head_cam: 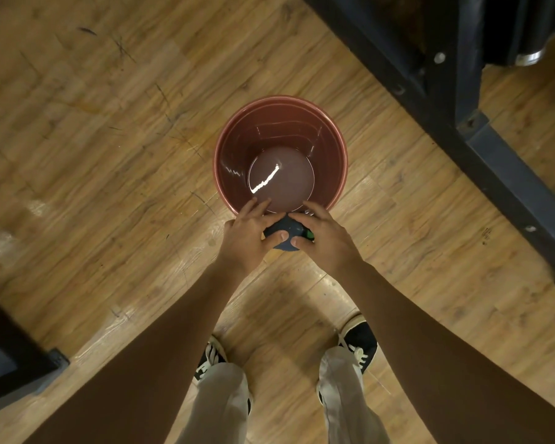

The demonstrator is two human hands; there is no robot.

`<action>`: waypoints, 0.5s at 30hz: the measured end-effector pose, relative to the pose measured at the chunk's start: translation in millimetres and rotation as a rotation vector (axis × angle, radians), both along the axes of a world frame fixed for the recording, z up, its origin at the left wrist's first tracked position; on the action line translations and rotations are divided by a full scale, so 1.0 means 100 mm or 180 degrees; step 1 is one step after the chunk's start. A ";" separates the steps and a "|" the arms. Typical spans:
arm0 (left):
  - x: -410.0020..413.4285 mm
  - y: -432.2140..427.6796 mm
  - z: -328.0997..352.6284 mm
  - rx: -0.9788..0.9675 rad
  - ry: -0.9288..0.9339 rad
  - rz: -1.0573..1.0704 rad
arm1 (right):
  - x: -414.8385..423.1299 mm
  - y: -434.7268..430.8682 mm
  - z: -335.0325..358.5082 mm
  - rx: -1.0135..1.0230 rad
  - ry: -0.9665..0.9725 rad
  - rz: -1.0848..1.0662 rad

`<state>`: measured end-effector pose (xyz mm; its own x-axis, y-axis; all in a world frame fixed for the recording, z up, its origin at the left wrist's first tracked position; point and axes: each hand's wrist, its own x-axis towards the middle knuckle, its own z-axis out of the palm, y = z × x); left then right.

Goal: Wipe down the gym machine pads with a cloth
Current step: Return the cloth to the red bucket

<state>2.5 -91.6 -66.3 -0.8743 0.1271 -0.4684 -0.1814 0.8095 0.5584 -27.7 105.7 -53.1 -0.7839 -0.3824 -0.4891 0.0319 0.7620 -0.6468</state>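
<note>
A dark blue cloth (285,230), bunched into a ball with a green patch at its right, is held between both hands just over the near rim of a red bucket (225,145). My left hand (247,233) grips its left side, thumb across the front. My right hand (322,238) grips the right side, fingers reaching over the bucket's rim. The bucket stands on the wooden floor and holds water that reflects a light. No machine pad is in view.
A black steel machine frame (481,129) runs diagonally across the upper right, with a chrome-ended part (531,56) behind it. Another dark frame corner (16,357) sits at the lower left. My feet in black shoes (361,342) stand below the bucket.
</note>
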 end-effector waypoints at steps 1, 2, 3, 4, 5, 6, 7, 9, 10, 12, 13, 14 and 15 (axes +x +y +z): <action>0.02 -0.01 -0.02 0.0030 0.0012 -0.0017 | 0.00 0.00 0.02 0.0001 -0.0010 0.0021; 0.05 -0.01 -0.02 0.0080 0.0034 -0.0031 | 0.00 0.01 0.05 0.0017 -0.0002 0.0048; 0.08 -0.02 -0.03 0.0144 0.0062 -0.0032 | -0.01 0.01 0.07 0.0044 0.0017 0.0075; 0.10 -0.02 -0.03 0.0199 0.0093 -0.0011 | -0.01 0.02 0.09 0.0066 0.0053 0.0094; 0.12 -0.02 -0.03 0.0245 0.0107 0.0029 | -0.01 0.02 0.11 0.0079 0.0101 0.0102; 0.13 -0.02 -0.02 0.0263 0.0118 0.0067 | -0.02 0.03 0.14 0.0082 0.0152 0.0100; 0.14 -0.02 -0.01 0.0259 0.0124 0.0094 | -0.02 0.03 0.17 0.0079 0.0188 0.0095; 0.14 -0.02 -0.01 0.0228 0.0129 0.0100 | -0.02 0.03 0.21 0.0098 0.0271 0.0123; 0.13 -0.03 -0.01 0.0210 0.0129 0.0109 | -0.02 0.03 0.22 0.0113 0.0317 0.0149; 0.10 -0.01 0.00 0.0176 0.0153 0.0137 | -0.01 0.03 0.23 0.0112 0.0322 0.0141; 0.08 -0.01 0.00 0.0165 0.0174 0.0144 | -0.01 0.03 0.22 0.0101 0.0304 0.0111; 0.07 -0.01 -0.01 0.0148 0.0215 0.0132 | -0.01 0.03 0.20 0.0096 0.0291 0.0083; 0.06 0.00 -0.01 0.0130 0.0260 0.0111 | 0.00 0.03 0.18 0.0103 0.0284 0.0065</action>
<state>8.2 -92.0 -67.4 -0.9137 0.1134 -0.3902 -0.1616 0.7798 0.6049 -27.2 108.8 -35.0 -0.8170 -0.3840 -0.4301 -0.0406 0.7824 -0.6214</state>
